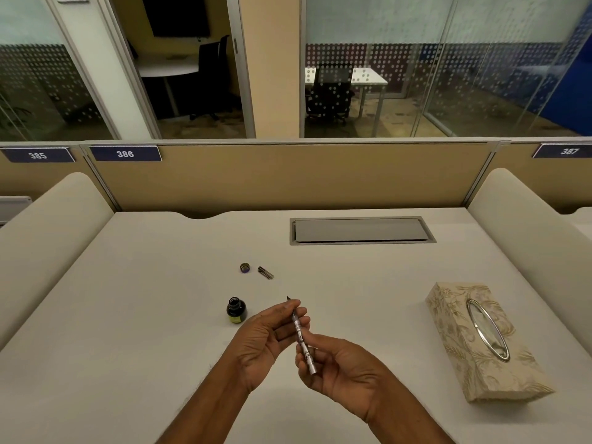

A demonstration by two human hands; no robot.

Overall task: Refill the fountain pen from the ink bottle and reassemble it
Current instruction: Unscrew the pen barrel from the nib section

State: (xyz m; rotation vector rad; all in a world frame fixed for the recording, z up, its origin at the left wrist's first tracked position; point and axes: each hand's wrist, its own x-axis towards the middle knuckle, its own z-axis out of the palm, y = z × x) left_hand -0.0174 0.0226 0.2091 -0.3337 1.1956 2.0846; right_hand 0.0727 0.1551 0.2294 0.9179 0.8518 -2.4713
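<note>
I hold a silver fountain pen (pixel 302 339) above the white desk (pixel 128 315), nib pointing away from me. My left hand (pixel 267 338) pinches its front section near the nib. My right hand (pixel 339 366) grips the patterned barrel at the rear end. The small dark ink bottle (pixel 236 310) stands uncapped just left of my left hand. Its round cap (pixel 244 268) lies farther back on the desk, and the pen cap (pixel 265 272) lies beside it to the right.
A floral tissue box (pixel 480 341) lies on the right side of the desk. A grey cable hatch (pixel 362 230) is set into the desk at the back. Padded dividers flank both sides, and a beige partition closes the back.
</note>
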